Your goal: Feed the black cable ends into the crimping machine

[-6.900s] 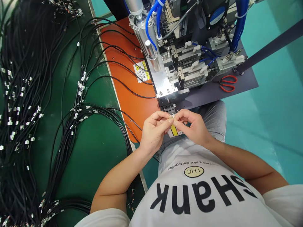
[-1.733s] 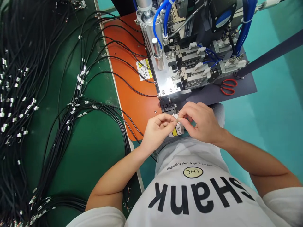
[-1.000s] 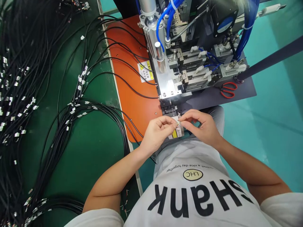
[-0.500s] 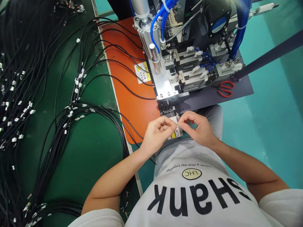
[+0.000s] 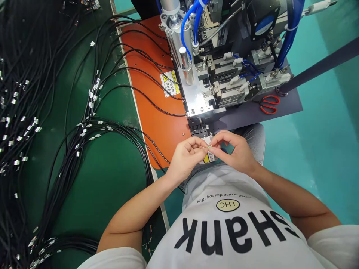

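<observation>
Head view: left hand [image 5: 185, 158] and right hand [image 5: 234, 151] both pinch a small metal part [image 5: 209, 147] by the fingertips, just off the desk's [image 5: 117, 175] near edge below the machine [image 5: 200, 101], where so slight a grip might let it slip into the lap.

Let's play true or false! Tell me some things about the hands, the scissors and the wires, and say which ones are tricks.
1. The left hand and the right hand pinch one tiny part together. True.
2. The red scissors are in the right hand. False: they lie on the grey plate beside the machine.
3. The black cables lie on a green mat. True.
4. The machine's hoses are yellow. False: they are blue.
</observation>
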A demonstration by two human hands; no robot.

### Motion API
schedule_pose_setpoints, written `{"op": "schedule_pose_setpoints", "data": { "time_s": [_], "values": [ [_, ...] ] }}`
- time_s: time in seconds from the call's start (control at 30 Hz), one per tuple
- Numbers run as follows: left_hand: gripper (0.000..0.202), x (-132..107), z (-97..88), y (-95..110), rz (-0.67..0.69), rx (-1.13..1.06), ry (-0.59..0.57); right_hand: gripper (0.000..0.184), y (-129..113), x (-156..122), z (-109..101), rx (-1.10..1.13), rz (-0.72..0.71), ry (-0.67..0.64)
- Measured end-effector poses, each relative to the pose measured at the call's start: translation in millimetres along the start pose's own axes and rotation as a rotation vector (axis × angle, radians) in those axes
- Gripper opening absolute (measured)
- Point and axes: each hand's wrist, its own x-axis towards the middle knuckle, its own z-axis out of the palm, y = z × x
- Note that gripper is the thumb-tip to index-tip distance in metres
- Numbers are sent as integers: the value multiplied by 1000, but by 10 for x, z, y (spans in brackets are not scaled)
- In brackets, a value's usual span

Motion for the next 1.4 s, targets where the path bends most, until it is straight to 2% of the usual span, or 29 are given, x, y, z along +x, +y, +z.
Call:
{"op": "schedule_pose_setpoints", "data": {
  "time_s": [0.33,0.47,0.67,0.83,0.97,1.23,1.4],
  "values": [
    [22,-21,21,28,39,135,32,9,15,1,-28,-23,14,13],
    [19,-12,21,25,17,78,23,4,26,-34,-15,-48,11,6],
    [20,-12,42,44,6,-13,24,9,20,-60,25,-77,1,15],
    [21,-12,43,40,-15,15,28,5,19,-30,-38,-75,18,-38],
    [20,-8,38,19,-10,21,27,9,-9,21,-103,-62,-11,-18],
    [19,-16,22,21,-7,39,18,3,-12,59,-89,-30,-24,17],
    [18,-9,0,19,-2,56,6,3,-34,89,-107,-31,-5,-19]
  ]
}}
